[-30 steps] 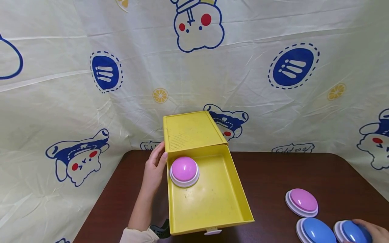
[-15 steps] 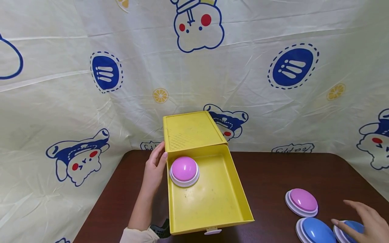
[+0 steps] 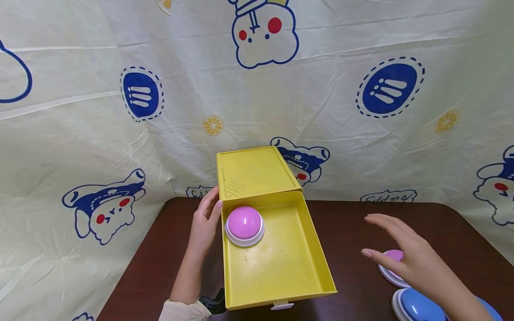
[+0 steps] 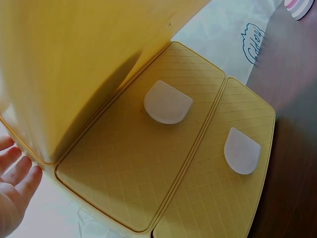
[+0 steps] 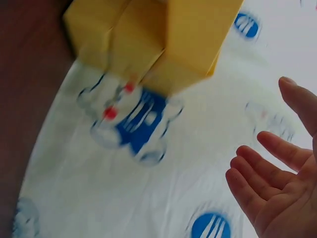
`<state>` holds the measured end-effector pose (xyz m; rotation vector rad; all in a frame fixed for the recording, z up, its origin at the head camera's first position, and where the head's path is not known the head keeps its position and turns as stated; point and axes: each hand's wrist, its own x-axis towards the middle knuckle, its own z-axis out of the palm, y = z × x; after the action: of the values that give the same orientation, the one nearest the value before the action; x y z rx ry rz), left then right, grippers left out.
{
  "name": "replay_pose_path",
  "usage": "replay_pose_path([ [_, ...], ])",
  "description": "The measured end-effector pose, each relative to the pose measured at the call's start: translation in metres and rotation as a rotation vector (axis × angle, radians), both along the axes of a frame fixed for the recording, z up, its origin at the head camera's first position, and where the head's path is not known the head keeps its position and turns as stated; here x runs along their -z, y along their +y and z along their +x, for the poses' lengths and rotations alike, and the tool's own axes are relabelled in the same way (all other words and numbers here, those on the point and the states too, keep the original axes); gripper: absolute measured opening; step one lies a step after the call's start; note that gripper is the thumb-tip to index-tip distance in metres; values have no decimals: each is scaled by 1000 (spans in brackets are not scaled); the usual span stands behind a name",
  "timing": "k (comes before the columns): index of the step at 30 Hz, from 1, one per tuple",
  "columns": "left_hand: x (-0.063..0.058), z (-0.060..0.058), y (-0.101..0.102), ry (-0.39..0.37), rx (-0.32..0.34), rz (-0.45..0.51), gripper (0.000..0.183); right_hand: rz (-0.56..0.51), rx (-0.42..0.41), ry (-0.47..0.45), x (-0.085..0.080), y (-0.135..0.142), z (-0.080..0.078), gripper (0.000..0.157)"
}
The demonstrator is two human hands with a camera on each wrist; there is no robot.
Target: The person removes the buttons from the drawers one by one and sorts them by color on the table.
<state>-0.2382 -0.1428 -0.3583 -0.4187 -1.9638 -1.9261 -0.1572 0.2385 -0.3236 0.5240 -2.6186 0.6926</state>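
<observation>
A yellow drawer unit (image 3: 257,174) stands on the table with its top drawer (image 3: 281,272) pulled out. Inside that drawer, at the back left, lies a round pink push button (image 3: 244,223) on a white base. My left hand (image 3: 204,227) rests against the unit's left side, fingers loosely extended; its fingers (image 4: 27,186) show beside the edge in the left wrist view. My right hand (image 3: 413,258) hangs in the air right of the drawer, thumb and fingers spread, holding nothing. Below it are another pink button (image 3: 395,255), partly hidden, and a blue button (image 3: 419,305).
A second blue button (image 3: 490,310) is mostly covered by my right forearm. Two lower drawers with white handles (image 4: 168,103) are pushed in. Behind the dark brown table (image 3: 341,232) hangs a printed white cloth (image 3: 321,102).
My right hand has left the blue button at the lower right and moved up and left, now empty. My left hand and the drawer unit have stayed put.
</observation>
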Motion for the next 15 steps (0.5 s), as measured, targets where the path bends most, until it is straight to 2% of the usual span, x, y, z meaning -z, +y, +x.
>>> replay_pose_path([
  [3,9,-7,-2,16,-4,4,43,16,-97,9,-12,-24,-6,61],
  [6,16,-13,-4,40,-16,-3,44,32,-182,-27,-21,-45,-13,58],
  [11,18,-14,-4,61,-23,-5,44,84,-287,-115,-33,-75,-29,60],
  [15,17,-13,-3,48,-20,-5,44,121,-361,-166,-38,-95,-42,62],
])
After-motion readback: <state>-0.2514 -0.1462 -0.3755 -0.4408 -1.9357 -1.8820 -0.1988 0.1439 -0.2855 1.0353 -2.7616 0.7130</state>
